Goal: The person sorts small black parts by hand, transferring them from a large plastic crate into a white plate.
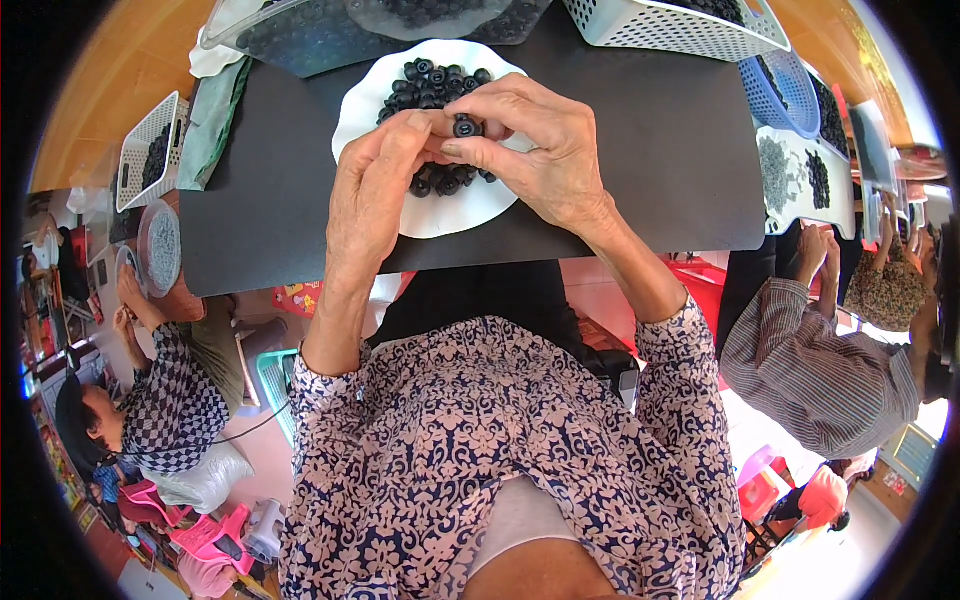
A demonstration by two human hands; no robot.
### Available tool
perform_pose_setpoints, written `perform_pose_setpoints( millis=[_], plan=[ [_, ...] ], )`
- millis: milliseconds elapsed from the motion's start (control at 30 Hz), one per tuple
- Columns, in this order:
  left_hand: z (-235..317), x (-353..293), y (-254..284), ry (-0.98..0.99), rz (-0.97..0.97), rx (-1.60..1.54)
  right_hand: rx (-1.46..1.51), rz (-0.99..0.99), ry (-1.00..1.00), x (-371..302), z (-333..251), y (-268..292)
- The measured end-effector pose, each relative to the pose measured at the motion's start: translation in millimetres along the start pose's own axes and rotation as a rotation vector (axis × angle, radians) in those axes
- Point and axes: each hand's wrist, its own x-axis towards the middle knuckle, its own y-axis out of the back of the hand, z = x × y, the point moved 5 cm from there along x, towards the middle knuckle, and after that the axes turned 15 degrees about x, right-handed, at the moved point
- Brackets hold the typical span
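Observation:
Above a white scalloped plate [436,222], a small round black part [467,127] with a ring-shaped face is pinched between the thumb and fingers of my right hand [550,150]. The fingertips of my left hand [375,190] are closed right beside it, on its left. What they grip, if anything, is hidden by the fingers. Several similar black parts [425,85] are heaped on the plate behind my hands, and more [445,180] lie in front of them.
The plate stands on a dark tabletop [660,170]. A clear tub [300,45] and a white perforated basket [670,30] stand at the back. A blue basket [780,95] and a white tray [800,200] are on the right. Co-workers sit on both sides.

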Motion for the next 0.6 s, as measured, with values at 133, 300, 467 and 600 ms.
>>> perform_pose_setpoints(
  millis=[133, 300, 467, 600],
  plan=[
    [-5.1, -0.7, 6.2, -0.017, 0.021, -0.079, -0.058, 0.050, 0.100, -1.9, 4.0, -1.3],
    [-9.0, -4.3, 8.0, -0.042, 0.038, -0.017, -0.070, 0.071, 0.103, -4.7, 7.7, -6.0],
    [-2.4, -0.9, 10.6, -0.095, 0.067, 0.152, -0.072, 0.067, 0.035, 3.7, 2.1, 7.0],
    [13.0, 8.0, 9.5, -0.121, 0.101, 0.379, 0.356, 0.176, -0.243, 21.7, 24.3, 33.4]
  ],
)
